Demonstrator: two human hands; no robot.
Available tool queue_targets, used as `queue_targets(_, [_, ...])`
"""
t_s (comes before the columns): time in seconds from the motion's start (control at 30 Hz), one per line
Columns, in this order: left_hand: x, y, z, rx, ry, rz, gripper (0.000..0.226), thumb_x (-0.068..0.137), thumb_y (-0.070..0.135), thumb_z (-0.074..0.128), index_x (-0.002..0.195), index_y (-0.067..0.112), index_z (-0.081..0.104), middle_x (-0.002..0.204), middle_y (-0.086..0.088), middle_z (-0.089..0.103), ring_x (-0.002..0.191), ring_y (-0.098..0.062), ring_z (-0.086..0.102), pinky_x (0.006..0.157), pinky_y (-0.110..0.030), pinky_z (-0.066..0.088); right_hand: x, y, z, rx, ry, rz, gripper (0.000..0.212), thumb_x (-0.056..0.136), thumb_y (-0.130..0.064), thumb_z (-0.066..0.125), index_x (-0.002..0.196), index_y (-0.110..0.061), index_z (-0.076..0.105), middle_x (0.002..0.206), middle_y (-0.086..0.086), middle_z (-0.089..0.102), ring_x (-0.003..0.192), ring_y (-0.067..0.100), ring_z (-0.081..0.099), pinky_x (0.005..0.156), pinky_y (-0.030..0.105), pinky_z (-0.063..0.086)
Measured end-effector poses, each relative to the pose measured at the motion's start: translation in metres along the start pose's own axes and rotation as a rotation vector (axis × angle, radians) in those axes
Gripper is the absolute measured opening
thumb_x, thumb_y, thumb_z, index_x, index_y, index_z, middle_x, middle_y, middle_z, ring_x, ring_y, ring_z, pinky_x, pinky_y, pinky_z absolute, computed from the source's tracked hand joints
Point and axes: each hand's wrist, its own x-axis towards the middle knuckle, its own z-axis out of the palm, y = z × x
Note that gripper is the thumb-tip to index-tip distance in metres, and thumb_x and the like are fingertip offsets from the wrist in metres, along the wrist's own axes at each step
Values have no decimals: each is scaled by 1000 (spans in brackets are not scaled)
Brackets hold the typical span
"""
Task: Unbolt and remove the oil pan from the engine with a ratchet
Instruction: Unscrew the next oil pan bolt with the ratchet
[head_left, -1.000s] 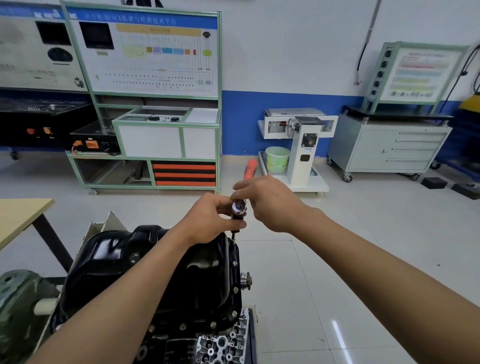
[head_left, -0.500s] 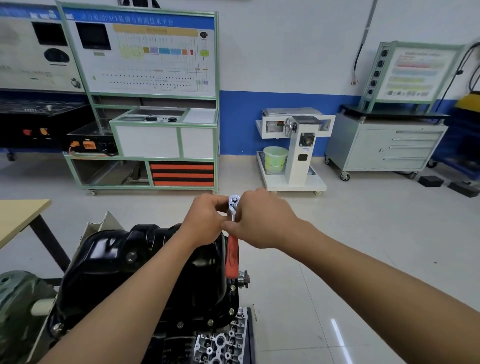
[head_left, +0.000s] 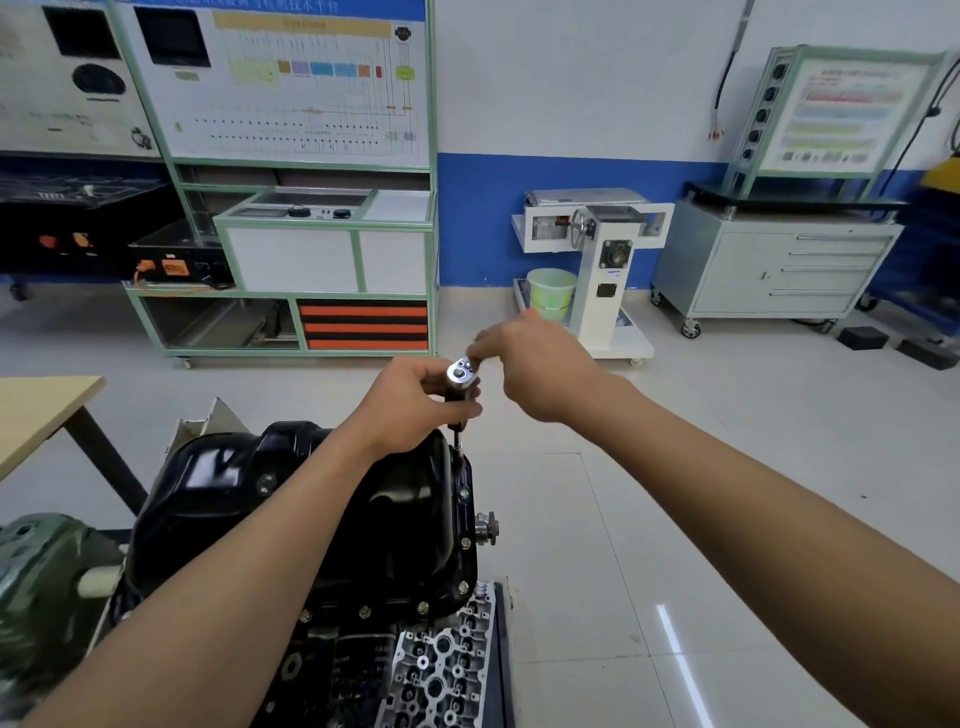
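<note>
Two bare hands up together on one ratchet (head_left: 461, 374), above the far right corner of one black oil pan (head_left: 218, 488).

With the left hand (head_left: 410, 410): fingers and thumb wrapped round the dark shaft just under the shiny round head, gripping it upright. One thin bar (head_left: 457, 444) running straight down from under this hand to the pan's rim.

With the right hand (head_left: 545, 371): blurred, just beside the left one, fingertips at the ratchet's head, fingers curled over the handle. Only one red tip of that handle poking out past the knuckles.

Below both wrists, the oil pan seated bottom-up on one engine (head_left: 441, 670). At least five bolt heads (head_left: 466, 543) countable along the pan's near and right edges, all well below the left hand.

Far off beyond the right hand, one white stand (head_left: 597, 291) with one pale green bucket (head_left: 551, 291) at its foot. Farther right, one grey cabinet (head_left: 769, 270) with four drawer handles.

Beyond the left hand, one green-framed display board (head_left: 291, 93). Off to that hand's left, one corner of a wooden table (head_left: 41, 410).
</note>
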Motion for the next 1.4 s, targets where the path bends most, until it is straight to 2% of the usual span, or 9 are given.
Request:
queue_targets(0.27, [0, 2, 2, -35, 32, -34, 14, 82, -6, 80, 93, 1, 75, 83, 1, 75, 77, -13, 70, 68, -29, 60, -1, 5, 7, 226, 31, -112, 52, 90, 9, 47, 134, -15, 62, 147, 0, 52, 131, 25, 50, 105, 43, 42])
queue_targets(0.47, [-1, 4, 5, -30, 64, -43, 18, 81, -4, 81, 98, -3, 75, 85, -6, 74, 74, -17, 67, 74, -36, 60, -11, -5, 2, -13, 32, -5, 28, 96, -19, 51, 120, -21, 66, 112, 5, 66, 99, 26, 56, 79, 38, 46])
queue_targets(0.63, [-1, 4, 5, -11, 48, -10, 22, 84, -2, 80, 106, 0, 77, 101, -20, 77, 78, -18, 65, 74, -34, 56, -24, -21, -6, -99, 42, 135, 16, 90, -32, 61, 100, -22, 69, 72, -1, 42, 62, 21, 46, 51, 27, 29])
queue_targets(0.83, [-2, 3, 3, 4, 33, 34, 37, 78, -20, 65, 80, 15, 77, 75, 8, 76, 68, -2, 66, 65, -16, 51, -34, -30, -1, 201, -60, 94, 44, 83, -48, 68, 56, -21, 47, 56, -4, 45, 53, 17, 46, 49, 26, 30])
queue_targets(0.97, [-1, 2, 3, -14, 47, 33, 32, 76, -18, 72, 80, 13, 78, 79, -15, 75, 68, -18, 66, 66, -36, 59, -28, -25, -11, 202, -97, 92, 26, 77, -42, 76, 69, -17, 72, 55, -1, 52, 56, 20, 50, 51, 27, 38])
queue_targets(1.07, [-1, 1, 1, -34, 48, 15, 19, 79, -6, 81, 93, 6, 78, 89, -21, 75, 74, -30, 69, 77, -45, 61, -21, -17, -15, 51, -88, 102, 10, 82, -26, 72, 89, -19, 77, 74, 2, 64, 69, 22, 61, 59, 31, 52])
queue_targets(1.23, [1, 1, 0, -91, 42, -20, 29, 79, -10, 80, 105, 1, 75, 87, -12, 76, 79, -24, 73, 75, -34, 62, -6, 2, -5, -176, 35, 83, 40, 88, -4, 56, 117, -28, 70, 85, 2, 51, 78, 27, 52, 64, 34, 43])
queue_targets(1.3, [1, 1, -1, -98, 10, -13, 30, 78, -12, 79, 105, 1, 74, 85, -9, 76, 77, -25, 74, 74, -30, 59, 1, 13, 1, -107, -12, 19, 60, 84, 5, 49, 132, -30, 60, 122, 4, 59, 106, 31, 57, 80, 40, 50])
queue_targets(1.4, [2, 2, -2, -95, 26, -6, 32, 79, -11, 79, 107, 4, 74, 89, -7, 78, 83, -20, 74, 73, -26, 57, 5, 22, 8, 47, -71, -78, 80, 81, 12, 44, 150, -30, 41, 163, -11, 24, 140, 24, 41, 102, 43, 46])
